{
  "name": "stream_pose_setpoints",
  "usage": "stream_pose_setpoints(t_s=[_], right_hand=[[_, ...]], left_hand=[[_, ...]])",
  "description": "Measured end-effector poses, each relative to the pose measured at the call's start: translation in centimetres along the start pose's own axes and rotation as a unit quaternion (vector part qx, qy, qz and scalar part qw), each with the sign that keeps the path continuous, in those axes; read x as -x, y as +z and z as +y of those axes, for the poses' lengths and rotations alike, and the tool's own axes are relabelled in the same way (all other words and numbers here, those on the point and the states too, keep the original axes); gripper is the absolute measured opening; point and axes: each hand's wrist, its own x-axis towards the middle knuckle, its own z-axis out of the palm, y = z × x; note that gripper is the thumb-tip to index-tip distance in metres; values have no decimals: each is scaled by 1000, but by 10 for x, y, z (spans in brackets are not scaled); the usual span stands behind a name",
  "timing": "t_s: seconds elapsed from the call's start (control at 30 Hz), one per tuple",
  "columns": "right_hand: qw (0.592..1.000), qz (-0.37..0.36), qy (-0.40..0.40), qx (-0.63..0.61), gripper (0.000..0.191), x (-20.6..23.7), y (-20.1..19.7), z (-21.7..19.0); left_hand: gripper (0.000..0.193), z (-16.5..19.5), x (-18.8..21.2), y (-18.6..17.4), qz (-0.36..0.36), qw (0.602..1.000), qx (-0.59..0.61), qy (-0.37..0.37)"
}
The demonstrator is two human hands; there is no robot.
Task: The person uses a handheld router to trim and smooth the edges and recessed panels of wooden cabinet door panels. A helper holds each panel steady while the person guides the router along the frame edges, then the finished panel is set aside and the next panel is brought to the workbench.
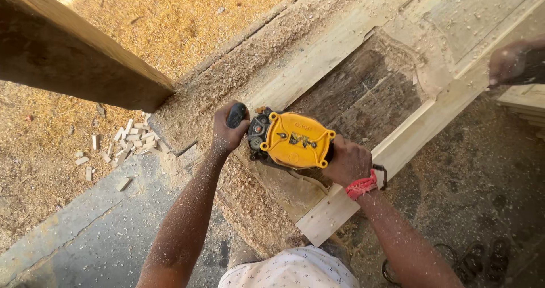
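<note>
A yellow power router (293, 140) stands on a wooden door frame (340, 44) that lies flat under me. My left hand (227, 130) is closed around the tool's black knob handle on its left side. My right hand (347, 162), with a red band at the wrist, grips the handle on the tool's right side. The tool sits at the near end of a recessed dark wooden panel (363, 95). Sawdust covers the door's left rail and my forearms.
A thick wooden beam (74, 55) crosses the upper left. Small wood offcuts (133, 137) and sawdust lie on the ground at left. Another person's hand (508, 61) rests on the door's far right edge. A black cord (477, 259) lies coiled at lower right.
</note>
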Motion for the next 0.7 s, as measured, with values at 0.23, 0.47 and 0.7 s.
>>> stream_pose_setpoints(t_s=[0.23,0.47,0.7], right_hand=[[999,11,-5,-44,38,-27,5,-2],[998,47,-9,-29,32,-48,7,-24],[998,40,27,-46,28,-42,14,-25]], left_hand=[[16,-14,-31,-10,15,999,6,-36],[18,-13,-58,-30,14,1000,-6,12],[18,-9,-67,-33,-21,998,59,8]])
